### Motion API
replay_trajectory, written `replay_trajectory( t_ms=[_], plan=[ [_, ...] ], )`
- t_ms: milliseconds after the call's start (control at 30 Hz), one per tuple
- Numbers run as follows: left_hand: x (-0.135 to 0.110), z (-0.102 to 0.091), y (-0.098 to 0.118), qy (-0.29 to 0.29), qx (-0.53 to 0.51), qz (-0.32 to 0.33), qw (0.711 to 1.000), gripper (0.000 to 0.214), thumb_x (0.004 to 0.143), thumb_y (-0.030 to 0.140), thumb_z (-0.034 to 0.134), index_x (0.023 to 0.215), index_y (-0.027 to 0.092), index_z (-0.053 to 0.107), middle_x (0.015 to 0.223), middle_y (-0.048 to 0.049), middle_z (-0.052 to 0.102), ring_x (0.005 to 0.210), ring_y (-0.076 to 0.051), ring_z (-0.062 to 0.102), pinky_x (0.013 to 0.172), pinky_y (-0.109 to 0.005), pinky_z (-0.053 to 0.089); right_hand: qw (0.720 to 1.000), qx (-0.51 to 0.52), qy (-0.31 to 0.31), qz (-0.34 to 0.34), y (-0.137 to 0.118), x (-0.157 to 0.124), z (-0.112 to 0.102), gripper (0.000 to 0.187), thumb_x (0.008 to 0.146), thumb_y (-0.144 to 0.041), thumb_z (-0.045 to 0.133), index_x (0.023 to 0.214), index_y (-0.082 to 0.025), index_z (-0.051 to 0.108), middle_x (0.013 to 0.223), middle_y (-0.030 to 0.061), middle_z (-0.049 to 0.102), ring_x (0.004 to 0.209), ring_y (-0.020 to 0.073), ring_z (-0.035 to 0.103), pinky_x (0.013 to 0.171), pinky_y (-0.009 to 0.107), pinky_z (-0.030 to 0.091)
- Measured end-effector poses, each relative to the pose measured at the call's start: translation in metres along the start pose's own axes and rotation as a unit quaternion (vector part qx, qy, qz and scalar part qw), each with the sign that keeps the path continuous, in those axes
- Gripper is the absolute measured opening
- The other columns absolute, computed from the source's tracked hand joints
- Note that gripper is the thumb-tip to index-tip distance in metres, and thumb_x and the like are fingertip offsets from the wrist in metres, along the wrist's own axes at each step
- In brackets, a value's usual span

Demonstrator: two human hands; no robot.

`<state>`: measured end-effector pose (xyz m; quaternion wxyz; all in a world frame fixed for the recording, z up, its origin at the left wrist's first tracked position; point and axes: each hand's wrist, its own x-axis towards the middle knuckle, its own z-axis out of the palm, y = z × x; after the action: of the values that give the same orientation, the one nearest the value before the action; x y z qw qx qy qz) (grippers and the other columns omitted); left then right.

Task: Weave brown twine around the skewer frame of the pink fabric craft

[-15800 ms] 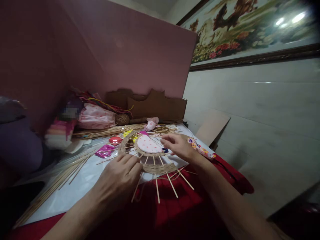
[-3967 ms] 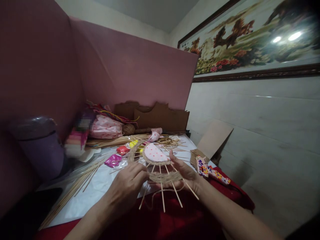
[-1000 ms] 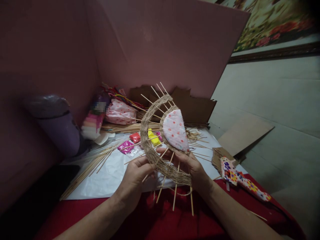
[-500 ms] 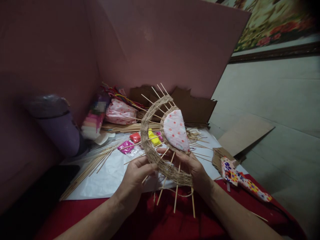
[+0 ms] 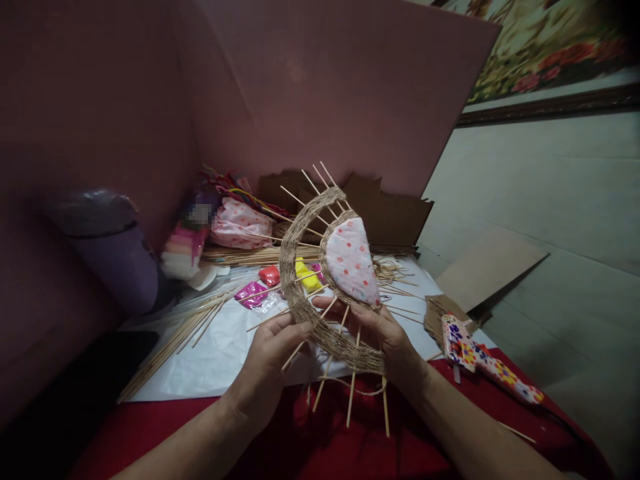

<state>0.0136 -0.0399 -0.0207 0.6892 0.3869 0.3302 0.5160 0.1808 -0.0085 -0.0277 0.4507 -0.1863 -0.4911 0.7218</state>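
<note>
Held up above the table is a half-round woven piece (image 5: 295, 280), with a twine band laced across thin wooden sticks that fan outward. At its centre sits a half-disc (image 5: 349, 260) of white cloth with red dots, edged in twine. My left hand (image 5: 275, 347) pinches the lower left of the twine band between thumb and fingers. On the right, my right hand (image 5: 383, 333) grips the piece near the lower corner of the cloth half-disc, its fingers partly behind the sticks. A loose strand of twine (image 5: 350, 387) hangs below the band.
Loose wooden sticks (image 5: 175, 347) lie on a white sheet (image 5: 215, 367) over a red cloth (image 5: 175, 433). Small red (image 5: 270, 275), yellow and magenta (image 5: 250, 295) packets lie behind the piece. A flower-patterned glue gun (image 5: 490, 363) rests at right; torn cardboard (image 5: 390, 213) leans at the back.
Almost nothing differs. The woven piece has shifted very slightly left and up, and both hands keep their hold on it.
</note>
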Motion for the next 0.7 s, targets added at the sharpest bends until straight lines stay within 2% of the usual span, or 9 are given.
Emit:
replay_trajectory(
  t_ms=[200, 367, 500, 633, 700],
  plan=[
    [0.002, 0.0, -0.003, 0.011, -0.001, -0.005, 1.0, 0.024, 0.074, 0.028, 0.064, 0.094, 0.015, 0.068, 0.079, -0.0058, 0.066, 0.069, -0.013, 0.056, 0.068, -0.025, 0.044, 1.0, -0.014, 0.004, -0.003, -0.002, -0.002, 0.001, 0.037, 0.087, -0.027, 0.039, 0.116, -0.015, 0.06, 0.118, 0.0107, 0.059, 0.113, 0.0254, 0.05, 0.095, 0.042, 0.038],
    [0.011, -0.01, -0.012, 0.045, 0.061, 0.02, 0.997, 0.016, 0.072, 0.028, 0.066, 0.077, 0.013, 0.068, 0.068, -0.0033, 0.063, 0.06, -0.011, 0.052, 0.059, -0.022, 0.039, 1.0, -0.013, -0.003, -0.015, 0.001, -0.001, 0.002, 0.037, 0.087, -0.027, 0.04, 0.115, -0.015, 0.06, 0.116, 0.0117, 0.06, 0.112, 0.0257, 0.051, 0.094, 0.043, 0.039],
    [0.01, -0.009, -0.011, 0.062, 0.07, 0.015, 0.995, 0.014, 0.071, 0.026, 0.066, 0.076, 0.014, 0.068, 0.067, -0.002, 0.062, 0.058, -0.01, 0.049, 0.056, -0.021, 0.037, 1.0, -0.005, -0.003, -0.007, 0.003, 0.001, 0.0, 0.038, 0.087, -0.028, 0.039, 0.116, -0.014, 0.059, 0.114, 0.0124, 0.061, 0.112, 0.0254, 0.05, 0.094, 0.044, 0.038],
    [0.001, 0.001, 0.0, 0.029, 0.032, -0.006, 0.999, 0.02, 0.075, 0.029, 0.061, 0.087, 0.015, 0.069, 0.074, -0.0042, 0.064, 0.067, -0.013, 0.052, 0.064, -0.024, 0.041, 1.0, -0.018, 0.009, -0.004, 0.002, 0.0, -0.001, 0.038, 0.086, -0.029, 0.041, 0.116, -0.014, 0.059, 0.113, 0.012, 0.062, 0.111, 0.025, 0.051, 0.095, 0.043, 0.038],
    [-0.004, 0.004, 0.005, 0.0, 0.033, 0.009, 0.999, 0.023, 0.078, 0.032, 0.056, 0.089, 0.016, 0.069, 0.083, -0.0056, 0.065, 0.076, -0.016, 0.053, 0.071, -0.026, 0.042, 1.0, -0.023, 0.014, 0.0, 0.0, 0.0, 0.0, 0.038, 0.085, -0.03, 0.042, 0.115, -0.014, 0.06, 0.112, 0.0121, 0.062, 0.111, 0.0252, 0.051, 0.094, 0.043, 0.038]
  ],
)
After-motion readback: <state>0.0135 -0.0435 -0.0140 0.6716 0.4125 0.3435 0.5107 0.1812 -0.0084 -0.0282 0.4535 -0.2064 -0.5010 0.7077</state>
